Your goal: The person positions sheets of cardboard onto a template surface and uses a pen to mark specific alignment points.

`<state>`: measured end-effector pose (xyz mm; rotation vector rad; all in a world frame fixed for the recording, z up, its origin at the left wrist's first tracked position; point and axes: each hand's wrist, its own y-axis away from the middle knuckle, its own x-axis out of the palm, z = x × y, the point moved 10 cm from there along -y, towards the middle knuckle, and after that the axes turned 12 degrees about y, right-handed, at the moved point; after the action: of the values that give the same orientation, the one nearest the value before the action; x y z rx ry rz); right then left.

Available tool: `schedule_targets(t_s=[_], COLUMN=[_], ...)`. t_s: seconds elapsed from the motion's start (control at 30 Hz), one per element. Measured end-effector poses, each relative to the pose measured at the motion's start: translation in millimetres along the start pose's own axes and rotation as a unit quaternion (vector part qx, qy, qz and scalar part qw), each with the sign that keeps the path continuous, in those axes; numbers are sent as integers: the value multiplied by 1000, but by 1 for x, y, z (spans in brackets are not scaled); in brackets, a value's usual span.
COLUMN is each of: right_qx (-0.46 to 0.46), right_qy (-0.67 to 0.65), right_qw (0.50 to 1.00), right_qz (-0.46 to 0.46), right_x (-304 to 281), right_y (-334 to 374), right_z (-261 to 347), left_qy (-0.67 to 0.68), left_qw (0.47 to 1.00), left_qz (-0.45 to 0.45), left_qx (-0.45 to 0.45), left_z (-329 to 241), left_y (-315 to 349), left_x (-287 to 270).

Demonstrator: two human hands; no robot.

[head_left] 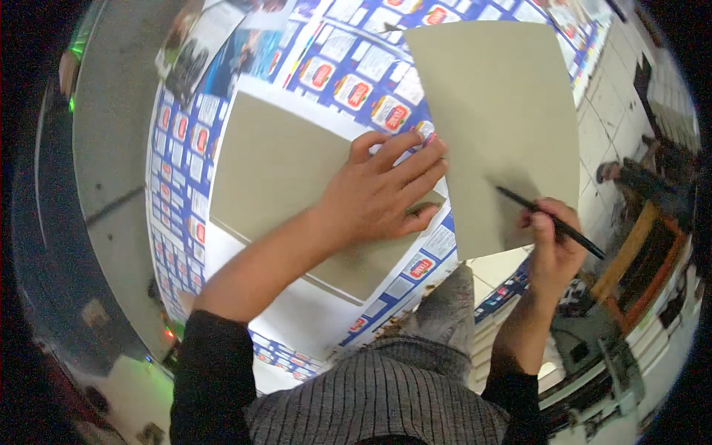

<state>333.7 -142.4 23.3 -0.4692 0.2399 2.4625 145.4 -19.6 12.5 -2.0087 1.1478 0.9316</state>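
Left hand (382, 189) flat, fingers spread, pressing grey card sheet (278, 178) onto printed surface (178, 148). Right hand (552, 248) at 3 o'clock, closed around black pen (549, 220); tip touches second grey sheet (497, 119).

A large white printed sheet (185, 178) with blue borders and rows of red-and-white rectangular labels covers the frame's centre; glossy dark photo prints (194, 46) lie upper left.

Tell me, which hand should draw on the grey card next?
Probably the right hand: it already holds the black pen, tip on the right grey card. The left hand lies flat across the other grey card.
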Motion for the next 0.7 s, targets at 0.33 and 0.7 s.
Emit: schedule_targets(t_s=[0.33,0.7], right_qx=[-71,-219], right_qy=[76,188], right_qw=[986,946], right_qz=[131,145], right_x=[65,79], right_y=[2,-4], right_z=[5,34], left_qy=[15,7], left_qw=[1000,1000], left_qz=[-24,-23], left_qx=[12,14], left_z=[2,1], left_y=[9,6], left_x=[-2,1])
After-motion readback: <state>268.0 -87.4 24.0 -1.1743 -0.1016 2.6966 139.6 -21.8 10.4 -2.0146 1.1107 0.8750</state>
